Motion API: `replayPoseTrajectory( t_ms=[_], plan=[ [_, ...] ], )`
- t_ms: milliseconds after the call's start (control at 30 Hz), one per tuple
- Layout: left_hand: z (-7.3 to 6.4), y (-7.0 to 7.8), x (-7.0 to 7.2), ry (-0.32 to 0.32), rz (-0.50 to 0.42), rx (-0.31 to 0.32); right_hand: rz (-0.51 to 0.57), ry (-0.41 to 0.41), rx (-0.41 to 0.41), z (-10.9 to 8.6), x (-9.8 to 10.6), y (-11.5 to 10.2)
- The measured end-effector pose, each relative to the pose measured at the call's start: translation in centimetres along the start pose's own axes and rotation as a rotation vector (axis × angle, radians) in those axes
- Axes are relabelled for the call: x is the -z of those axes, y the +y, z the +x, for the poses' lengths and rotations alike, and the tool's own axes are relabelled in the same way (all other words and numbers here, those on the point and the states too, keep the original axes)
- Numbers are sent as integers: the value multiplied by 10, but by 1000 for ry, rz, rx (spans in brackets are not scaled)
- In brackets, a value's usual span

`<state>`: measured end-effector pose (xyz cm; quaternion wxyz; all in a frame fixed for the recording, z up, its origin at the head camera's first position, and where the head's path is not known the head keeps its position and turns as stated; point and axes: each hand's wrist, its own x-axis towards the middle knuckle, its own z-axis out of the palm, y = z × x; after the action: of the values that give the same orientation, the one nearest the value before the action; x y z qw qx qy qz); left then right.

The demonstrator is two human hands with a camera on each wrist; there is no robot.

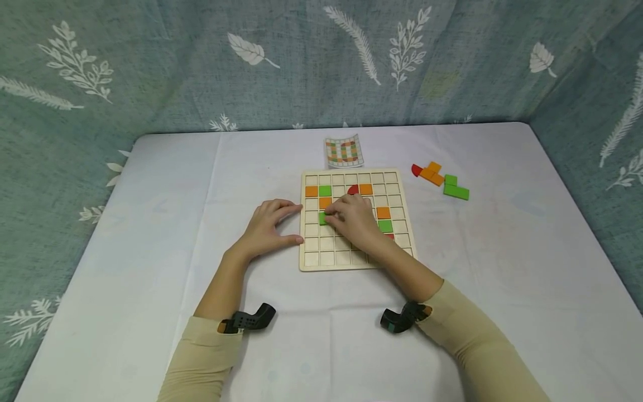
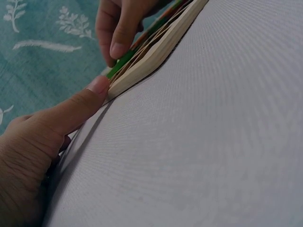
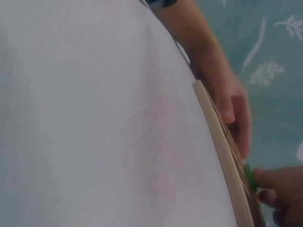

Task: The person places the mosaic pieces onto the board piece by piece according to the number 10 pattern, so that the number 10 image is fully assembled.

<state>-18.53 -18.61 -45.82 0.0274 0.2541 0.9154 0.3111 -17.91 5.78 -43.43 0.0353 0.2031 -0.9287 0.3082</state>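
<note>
A square wooden grid board (image 1: 311,265) lies on the table with orange, green and red tiles in some of its cells. My right hand (image 1: 358,222) reaches over the board from the right and pinches a green square tile (image 1: 322,219) at a cell in the left part. In the right wrist view that green tile (image 3: 249,178) shows at the fingertips. My left hand (image 1: 268,228) rests at the board's left side, thumb and fingers spread, the thumb touching the edge. The right hand and forearm hide part of the grid.
Behind the board lies a small pattern card (image 1: 344,152) with coloured squares. Right of the board are loose orange tiles (image 1: 431,176), a red quarter-round tile (image 1: 416,170) and green tiles (image 1: 456,191). A leaf-patterned curtain (image 1: 301,61) hangs behind the white-covered table (image 1: 502,251).
</note>
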Motion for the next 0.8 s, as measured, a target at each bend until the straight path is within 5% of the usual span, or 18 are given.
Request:
replayPoseTrajectory(
  t_ms=[467, 800],
  plan=[
    [0, 1, 1, -2, 0, 3, -35, 21, -6, 1, 1, 3],
    [0, 2, 0, -9, 4, 22, 76, 55, -22, 0, 15, 10]
  ],
)
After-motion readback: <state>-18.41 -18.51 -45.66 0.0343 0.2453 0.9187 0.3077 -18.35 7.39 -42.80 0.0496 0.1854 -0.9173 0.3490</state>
